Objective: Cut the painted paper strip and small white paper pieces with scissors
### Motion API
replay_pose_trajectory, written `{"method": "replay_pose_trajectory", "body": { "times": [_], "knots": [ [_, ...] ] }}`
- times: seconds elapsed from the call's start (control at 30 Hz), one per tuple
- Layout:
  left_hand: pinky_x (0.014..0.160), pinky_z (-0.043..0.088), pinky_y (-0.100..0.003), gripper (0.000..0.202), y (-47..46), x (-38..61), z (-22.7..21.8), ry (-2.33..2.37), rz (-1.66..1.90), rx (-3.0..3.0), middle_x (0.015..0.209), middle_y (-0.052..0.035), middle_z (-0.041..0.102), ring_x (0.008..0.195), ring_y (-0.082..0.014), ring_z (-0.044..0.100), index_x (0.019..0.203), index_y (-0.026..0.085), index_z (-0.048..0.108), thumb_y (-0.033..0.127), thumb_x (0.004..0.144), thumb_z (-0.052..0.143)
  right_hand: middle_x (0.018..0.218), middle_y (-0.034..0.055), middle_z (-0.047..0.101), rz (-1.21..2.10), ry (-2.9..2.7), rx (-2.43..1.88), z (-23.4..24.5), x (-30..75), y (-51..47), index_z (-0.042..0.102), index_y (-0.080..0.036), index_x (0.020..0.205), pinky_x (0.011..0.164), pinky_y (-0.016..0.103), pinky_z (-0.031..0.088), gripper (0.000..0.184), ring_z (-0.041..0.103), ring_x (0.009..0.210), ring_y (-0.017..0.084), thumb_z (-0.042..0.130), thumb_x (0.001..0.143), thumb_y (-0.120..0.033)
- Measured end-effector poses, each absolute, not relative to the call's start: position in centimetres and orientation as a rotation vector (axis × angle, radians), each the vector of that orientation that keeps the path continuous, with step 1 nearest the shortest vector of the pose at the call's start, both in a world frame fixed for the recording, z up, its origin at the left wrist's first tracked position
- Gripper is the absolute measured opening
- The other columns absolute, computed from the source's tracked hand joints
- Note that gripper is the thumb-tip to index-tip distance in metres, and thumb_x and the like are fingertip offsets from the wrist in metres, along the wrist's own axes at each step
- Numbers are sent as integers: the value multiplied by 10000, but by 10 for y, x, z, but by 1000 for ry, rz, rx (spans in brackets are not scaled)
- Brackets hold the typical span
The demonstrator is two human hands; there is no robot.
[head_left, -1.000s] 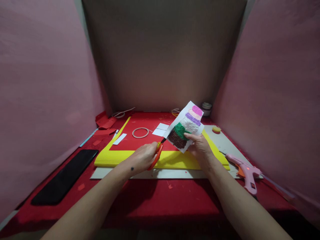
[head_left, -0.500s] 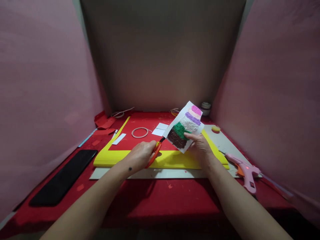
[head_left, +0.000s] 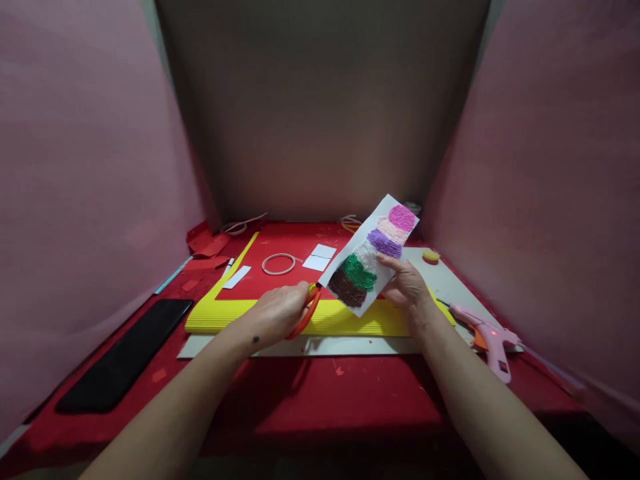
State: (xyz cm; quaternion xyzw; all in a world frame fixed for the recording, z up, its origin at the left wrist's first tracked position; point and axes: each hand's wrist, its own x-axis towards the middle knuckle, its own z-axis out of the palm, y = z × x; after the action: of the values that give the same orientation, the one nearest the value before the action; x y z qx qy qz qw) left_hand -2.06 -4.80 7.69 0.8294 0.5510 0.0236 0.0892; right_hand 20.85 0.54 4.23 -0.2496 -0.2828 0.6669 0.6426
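A white card [head_left: 364, 257] hangs tilted above the middle of the table, its face covered with textured patches running from brown at the lower end through green, white, purple and pale pink to bright pink at the top. The right hand [head_left: 409, 287] is clamped on its right edge, thumb on the front and fingers behind. The left hand [head_left: 283, 307] is closed round the red-orange handles of the scissors [head_left: 313, 308], whose dark blades meet the card's lower-left corner; how far the blades are parted I cannot tell. Beneath lies a red panel [head_left: 245, 290] bordered by yellow corrugated sheet [head_left: 215, 321], carrying a pale ring [head_left: 279, 274], white paper pieces [head_left: 320, 257] side by side and a white strip [head_left: 237, 277]. A greyish board [head_left: 345, 347] sticks out underneath, with a small yellow-and-red round object [head_left: 431, 257] on its far right part and a pink glue gun [head_left: 493, 337] at its right edge, a red light showing. The red cloth [head_left: 325, 400] covering the table bears a black slab [head_left: 127, 353] on the left, and red scraps [head_left: 207, 243] beyond it. Pink walls [head_left: 90, 167] flank the table on both sides, and a dim grey-brown back wall [head_left: 325, 120] closes off the far end.
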Motion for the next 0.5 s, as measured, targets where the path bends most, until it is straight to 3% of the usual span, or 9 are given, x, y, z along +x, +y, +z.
{"method": "replay_pose_trajectory", "body": {
  "times": [0.5],
  "knots": [
    [527, 255, -278, 212, -42, -24, 67, 1576, 86, 2581, 716, -57, 571, 605, -166, 507, 772, 197, 422, 375, 873, 366, 816, 22, 734, 1447, -657, -566, 45, 202, -2, 656, -163, 889, 825, 359, 532, 308, 688, 739, 187, 677, 608, -41]
  ]
}}
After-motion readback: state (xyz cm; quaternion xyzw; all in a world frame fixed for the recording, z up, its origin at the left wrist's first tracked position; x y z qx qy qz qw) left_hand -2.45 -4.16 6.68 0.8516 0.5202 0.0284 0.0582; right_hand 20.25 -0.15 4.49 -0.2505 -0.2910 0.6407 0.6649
